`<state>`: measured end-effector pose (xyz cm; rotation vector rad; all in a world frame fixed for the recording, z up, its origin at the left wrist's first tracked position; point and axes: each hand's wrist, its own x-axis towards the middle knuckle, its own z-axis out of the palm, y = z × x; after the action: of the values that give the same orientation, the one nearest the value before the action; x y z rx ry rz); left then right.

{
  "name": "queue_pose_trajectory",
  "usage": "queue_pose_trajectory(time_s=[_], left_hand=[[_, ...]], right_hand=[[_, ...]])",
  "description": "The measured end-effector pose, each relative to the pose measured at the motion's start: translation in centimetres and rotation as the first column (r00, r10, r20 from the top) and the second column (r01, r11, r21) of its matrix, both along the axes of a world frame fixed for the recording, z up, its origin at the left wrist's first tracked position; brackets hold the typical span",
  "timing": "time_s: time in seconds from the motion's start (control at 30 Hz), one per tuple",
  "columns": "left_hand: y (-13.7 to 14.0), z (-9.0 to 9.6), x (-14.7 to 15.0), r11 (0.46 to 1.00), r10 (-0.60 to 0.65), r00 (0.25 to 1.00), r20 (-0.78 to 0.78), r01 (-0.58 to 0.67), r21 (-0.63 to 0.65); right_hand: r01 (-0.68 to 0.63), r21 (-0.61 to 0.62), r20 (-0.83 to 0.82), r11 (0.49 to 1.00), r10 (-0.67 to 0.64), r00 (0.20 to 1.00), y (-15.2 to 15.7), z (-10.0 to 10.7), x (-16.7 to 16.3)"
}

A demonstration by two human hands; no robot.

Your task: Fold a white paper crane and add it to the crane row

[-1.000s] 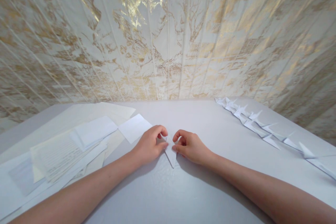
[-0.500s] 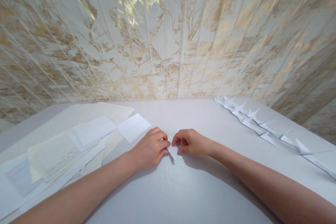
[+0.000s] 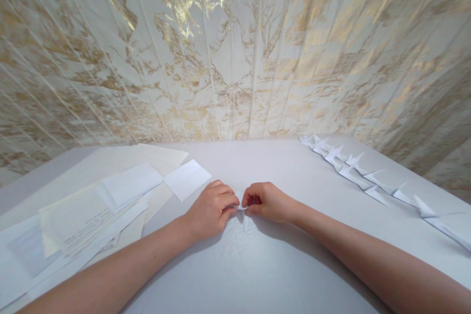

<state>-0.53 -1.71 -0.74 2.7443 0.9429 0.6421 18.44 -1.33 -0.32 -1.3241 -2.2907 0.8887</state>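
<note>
- Left hand (image 3: 211, 208) and right hand (image 3: 267, 201) are meeting at table centre, fingertips pinching a small folded white paper piece (image 3: 243, 211) from either side.
- Paper piece is lying low on the grey table (image 3: 257, 265), mostly hidden between the knuckles; its narrow point is showing toward the person.
- Loose white sheets (image 3: 91, 201) are lying in a stack to the left.
- A row of folded paper pieces (image 3: 360, 176) is running along the table's right side, well apart from the hands.
- Gold-patterned wall (image 3: 235, 49) is standing behind.
</note>
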Motion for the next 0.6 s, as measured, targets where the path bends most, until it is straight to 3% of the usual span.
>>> queue_pose_trajectory(time_s=[0.17,0.37,0.6], left_hand=[[-0.1,-0.1,0.3,0.991,0.099,0.995,-0.026,-0.101,-0.089],[0.1,0.2,0.9,0.932,0.259,0.964,-0.059,-0.265,-0.247],[0.4,0.1,1.3,0.909,0.312,0.946,-0.084,-0.323,-0.263]], right_hand=[[0.007,0.006,0.027,1.0,-0.007,1.0,0.0,0.1,-0.1],[0.028,0.034,0.077,0.999,-0.031,0.997,-0.1,0.5,-0.2],[0.042,0.113,0.173,0.993,-0.061,0.983,-0.3,0.5,-0.7]])
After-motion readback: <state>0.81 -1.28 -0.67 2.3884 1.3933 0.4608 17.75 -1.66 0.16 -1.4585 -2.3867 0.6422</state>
